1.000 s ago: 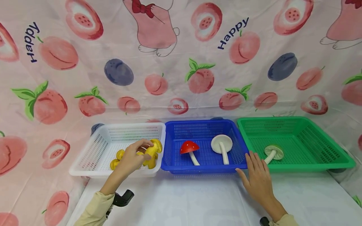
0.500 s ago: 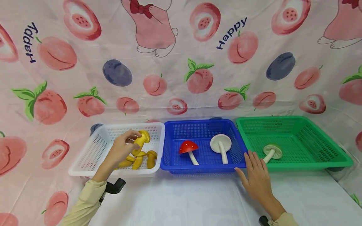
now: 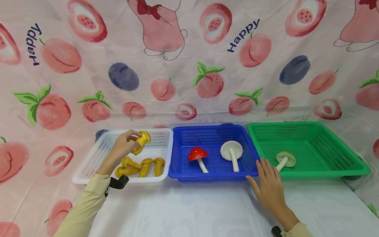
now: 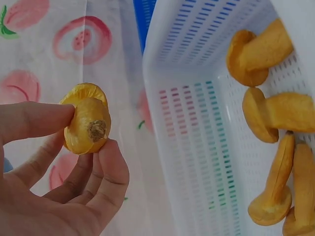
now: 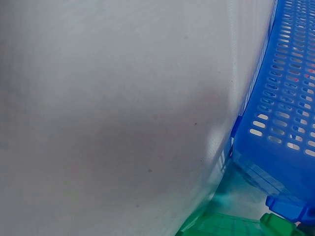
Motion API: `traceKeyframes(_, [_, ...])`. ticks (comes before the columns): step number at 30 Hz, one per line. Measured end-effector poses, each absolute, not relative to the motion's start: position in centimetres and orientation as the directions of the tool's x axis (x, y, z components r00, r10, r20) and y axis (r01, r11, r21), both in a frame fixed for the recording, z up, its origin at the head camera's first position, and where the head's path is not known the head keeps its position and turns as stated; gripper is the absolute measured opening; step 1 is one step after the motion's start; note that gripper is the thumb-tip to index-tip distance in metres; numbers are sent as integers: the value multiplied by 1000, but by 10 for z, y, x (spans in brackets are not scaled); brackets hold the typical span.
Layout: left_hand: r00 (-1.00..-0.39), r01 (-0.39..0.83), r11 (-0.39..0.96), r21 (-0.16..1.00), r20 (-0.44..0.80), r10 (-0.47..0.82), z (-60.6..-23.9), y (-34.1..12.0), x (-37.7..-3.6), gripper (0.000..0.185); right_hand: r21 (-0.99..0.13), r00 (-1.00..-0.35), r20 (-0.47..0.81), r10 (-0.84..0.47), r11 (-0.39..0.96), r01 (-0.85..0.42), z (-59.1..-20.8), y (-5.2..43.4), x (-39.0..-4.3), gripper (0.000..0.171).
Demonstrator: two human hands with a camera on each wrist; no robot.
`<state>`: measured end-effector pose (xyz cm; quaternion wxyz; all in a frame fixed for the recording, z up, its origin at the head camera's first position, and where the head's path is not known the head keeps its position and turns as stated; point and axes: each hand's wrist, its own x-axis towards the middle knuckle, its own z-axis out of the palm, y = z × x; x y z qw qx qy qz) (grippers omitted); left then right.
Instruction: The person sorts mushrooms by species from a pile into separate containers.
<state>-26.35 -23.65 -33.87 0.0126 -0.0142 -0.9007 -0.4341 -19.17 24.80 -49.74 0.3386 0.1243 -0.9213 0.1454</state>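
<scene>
My left hand (image 3: 125, 144) pinches a yellow toy mushroom (image 3: 142, 143) between thumb and fingers, raised over the back of the white basket (image 3: 170, 148). In the left wrist view, the held mushroom's brownish stem end (image 4: 96, 131) faces the camera. Several more yellow mushrooms (image 3: 145, 168) lie in the front of that basket. My right hand (image 3: 270, 189) has its fingers straight, fingertips at the front rims where the blue basket (image 3: 213, 177) and the green basket (image 3: 328, 175) meet. The right wrist view leaves this hand out.
In the blue basket lie a red mushroom with white dots (image 3: 198, 154) and a white mushroom (image 3: 232, 151). A green-capped mushroom (image 3: 286, 159) lies in the green basket. The baskets stand side by side on a white-covered table (image 3: 192, 210), before a fruit-print cloth (image 3: 177, 108).
My left hand has lifted the yellow mushroom from the white basket's front right, moving left and back, and has tilted it. My right hand has stayed in place.
</scene>
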Motion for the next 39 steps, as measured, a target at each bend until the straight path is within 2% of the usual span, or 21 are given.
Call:
traceKeyframes(9, [-1000,-24,615,788,-12,-23,-351,-243,-294,39,-183,-730,670,-132,924,-335,-498,248,-192,74])
traceKeyframes(21, [-995,-47,668,743,-90,30,-370,-241,-327,37,-175,-724,676,-136,925,-338,-497,250,-192,75])
traceKeyframes(39, [-966,-170,798,577,-256,-21,-403,-253,-336,32,-187,-731,669,-134,922,-341,-498,248,-192,74])
